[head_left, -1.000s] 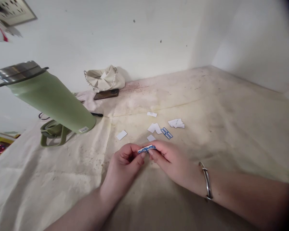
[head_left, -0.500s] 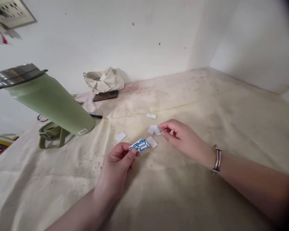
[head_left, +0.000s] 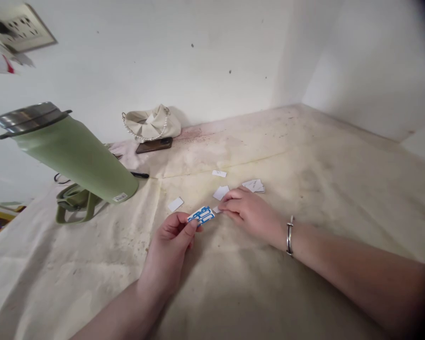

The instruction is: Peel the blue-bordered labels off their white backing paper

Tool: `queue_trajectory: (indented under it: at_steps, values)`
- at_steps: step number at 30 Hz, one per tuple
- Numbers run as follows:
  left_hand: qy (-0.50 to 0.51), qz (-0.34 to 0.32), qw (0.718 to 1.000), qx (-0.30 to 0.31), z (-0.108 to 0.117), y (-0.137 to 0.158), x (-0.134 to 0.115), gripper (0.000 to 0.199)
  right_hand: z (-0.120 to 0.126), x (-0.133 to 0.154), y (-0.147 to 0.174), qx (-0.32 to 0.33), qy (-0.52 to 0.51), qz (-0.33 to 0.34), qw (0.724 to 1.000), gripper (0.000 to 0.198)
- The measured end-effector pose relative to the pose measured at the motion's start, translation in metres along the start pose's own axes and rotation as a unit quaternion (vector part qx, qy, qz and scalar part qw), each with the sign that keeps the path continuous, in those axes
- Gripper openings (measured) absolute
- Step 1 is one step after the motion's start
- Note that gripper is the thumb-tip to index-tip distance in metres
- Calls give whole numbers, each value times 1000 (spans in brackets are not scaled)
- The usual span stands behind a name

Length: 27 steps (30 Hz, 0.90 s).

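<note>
My left hand (head_left: pixel 177 236) is closed, thumb on top, around a small card printed with a blue-and-white pattern (head_left: pixel 202 215). Just to its right, my right hand (head_left: pixel 250 212) has its fingertips together on a small white card (head_left: pixel 216 209), mostly covered by the fingers. Another white card or overlapping pair (head_left: pixel 221 192) lies just beyond those fingertips. Behind the right hand, a fanned little pile of white cards (head_left: pixel 254 185) shows faint writing. Single white cards lie farther back (head_left: pixel 219 173) and to the left (head_left: pixel 176 204).
A tall green tumbler (head_left: pixel 81 156) stands at the left, beside a green strap-like holder (head_left: pixel 74 203). A black pen (head_left: pixel 140 175) lies behind it. Farther back are a dark phone (head_left: pixel 154 145) and a white bag with a beaded handle (head_left: pixel 150 123). A wall outlet (head_left: pixel 24 28) is at upper left.
My right hand has moved left and nearer, from the overlapping cards to the card beside my left hand. A fanned pile of cards now shows behind it. My left hand keeps its patterned card.
</note>
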<state>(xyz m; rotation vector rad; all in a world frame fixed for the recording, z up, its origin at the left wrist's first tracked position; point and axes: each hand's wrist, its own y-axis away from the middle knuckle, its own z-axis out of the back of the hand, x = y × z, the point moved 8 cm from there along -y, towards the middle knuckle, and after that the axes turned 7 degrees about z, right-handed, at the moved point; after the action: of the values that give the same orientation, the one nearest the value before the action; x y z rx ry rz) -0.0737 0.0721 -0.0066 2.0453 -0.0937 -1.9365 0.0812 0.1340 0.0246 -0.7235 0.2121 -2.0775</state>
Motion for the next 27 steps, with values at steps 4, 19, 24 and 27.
queue_trajectory:
  at_steps: [4,19,24,27]
  values:
    - [17,-3,1000,-7,1,0,-2,16,16,12,5,-56,-127,-58,989,13]
    - [70,13,997,23,-10,10,7,9,-11,16,22,-117,-370,-279,879,12]
    - [65,13,997,27,-11,11,7,9,-19,22,23,-111,-430,-307,842,11]
    - [54,19,998,26,-13,12,6,9,-23,25,23,-109,-473,-325,812,14]
